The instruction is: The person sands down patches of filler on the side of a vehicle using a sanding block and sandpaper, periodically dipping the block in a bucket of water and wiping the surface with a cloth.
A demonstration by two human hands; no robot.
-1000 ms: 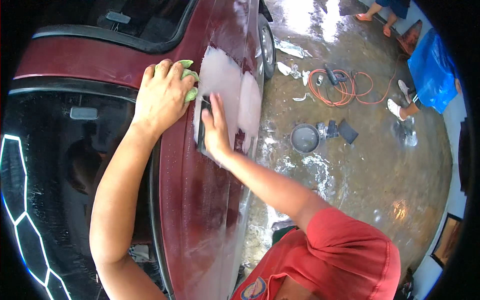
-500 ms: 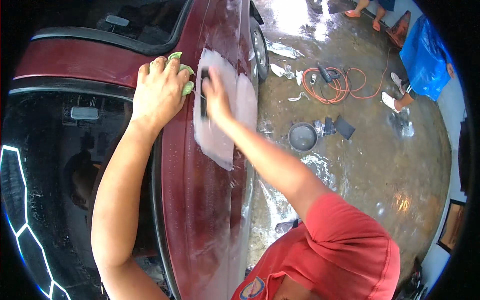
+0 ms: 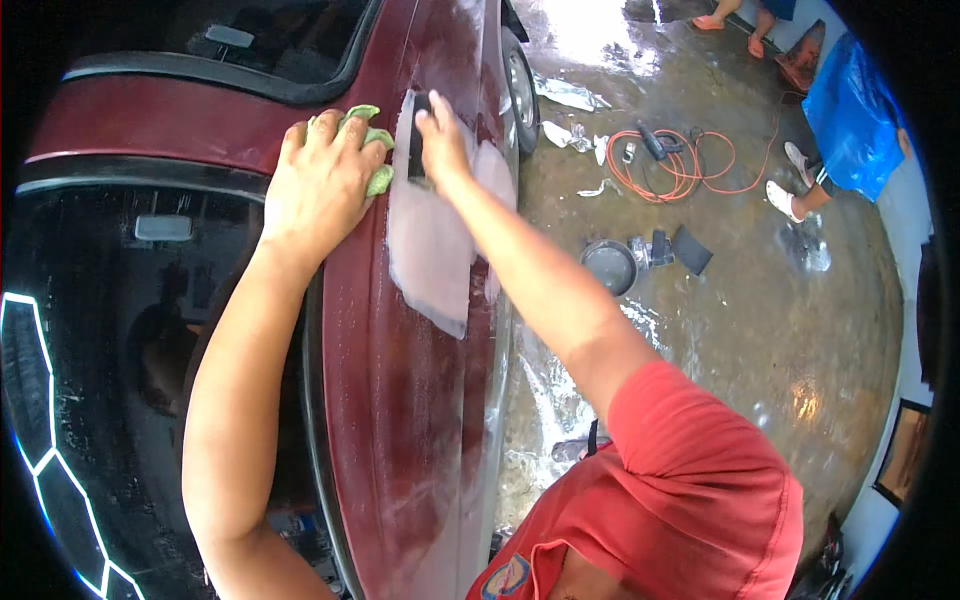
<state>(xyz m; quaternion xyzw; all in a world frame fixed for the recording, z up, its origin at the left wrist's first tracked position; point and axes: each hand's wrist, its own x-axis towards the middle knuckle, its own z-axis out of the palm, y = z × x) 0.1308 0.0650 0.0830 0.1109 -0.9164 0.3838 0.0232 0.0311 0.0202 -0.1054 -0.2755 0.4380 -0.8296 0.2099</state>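
My left hand (image 3: pixel 325 185) is closed over a crumpled light-green cloth (image 3: pixel 380 180), pressing it on the roof pillar of a dark red car (image 3: pixel 370 420). Beside it, my right hand (image 3: pixel 443 152) grips a dark, flat sanding block (image 3: pixel 416 165) by its edge. The block lies against the upper part of a pale grey filler patch (image 3: pixel 428 245) on the car's side panel. Water drops and whitish smears show on the paint around the patch. My right palm and fingers partly cover the block.
On the wet floor to the right stand a round dark basin (image 3: pixel 609 266) and dark sheets (image 3: pixel 691 250) next to it. Farther off lies a coiled orange hose (image 3: pixel 655 190). A person in a blue plastic cover (image 3: pixel 855 120) stands at the far right; another person's feet (image 3: pixel 710 22) show beyond.
My right hand has slid the sanding block toward the far end of the filler patch. My left hand stays in place on the cloth.
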